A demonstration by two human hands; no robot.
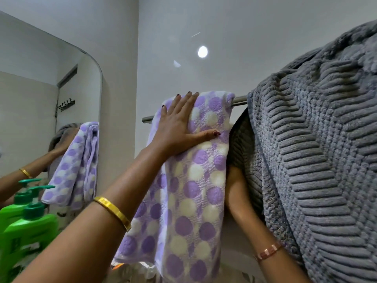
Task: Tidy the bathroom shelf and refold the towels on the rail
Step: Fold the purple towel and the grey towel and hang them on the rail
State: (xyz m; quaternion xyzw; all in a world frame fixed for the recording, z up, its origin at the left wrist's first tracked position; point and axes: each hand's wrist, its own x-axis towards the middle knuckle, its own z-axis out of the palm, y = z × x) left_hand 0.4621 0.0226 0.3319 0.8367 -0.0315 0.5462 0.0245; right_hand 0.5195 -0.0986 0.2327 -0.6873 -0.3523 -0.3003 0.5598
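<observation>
Two towels hang on the rail (239,100), and my left hand (179,127) lies flat on the polka-dot towel (191,184) near its fold, fingers straight and spread, thumb pointing toward three o'clock. My right forearm (253,225) runs up behind the grey ribbed towel (318,152), which hangs at three o'clock from the dotted one and touches its edge; that hand is hidden by the cloth, so I cannot tell whether it grips anything. At nine o'clock the mirror (51,88) shows the dotted towel again, and green pump bottles (26,227) stand at seven o'clock. I judge I am smoothing the dotted towel after draping it. Next should come squaring its hanging edges, then evening out the bunched grey towel along the rail.
</observation>
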